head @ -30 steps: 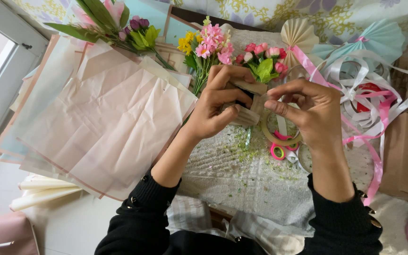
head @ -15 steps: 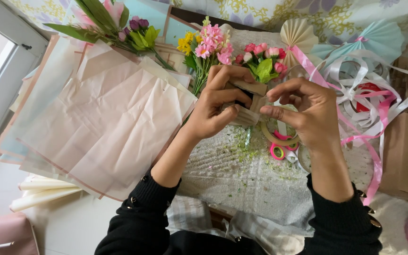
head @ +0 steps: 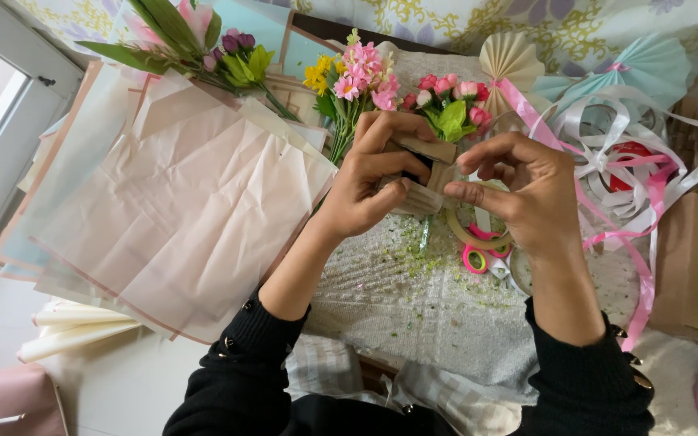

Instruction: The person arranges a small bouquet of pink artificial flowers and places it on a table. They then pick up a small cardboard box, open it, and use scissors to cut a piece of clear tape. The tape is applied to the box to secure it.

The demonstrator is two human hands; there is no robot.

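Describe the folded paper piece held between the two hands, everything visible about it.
The folded paper piece is small, tan to beige, and looks like stiff kraft paper pleated into parallel ribs, with a darker brown flap on top. It is held above the speckled grey cloth, in front of the pink flower stems. The left hand wraps it from the left, thumb underneath; the right hand pinches its right edge. Much of it is hidden by fingers.
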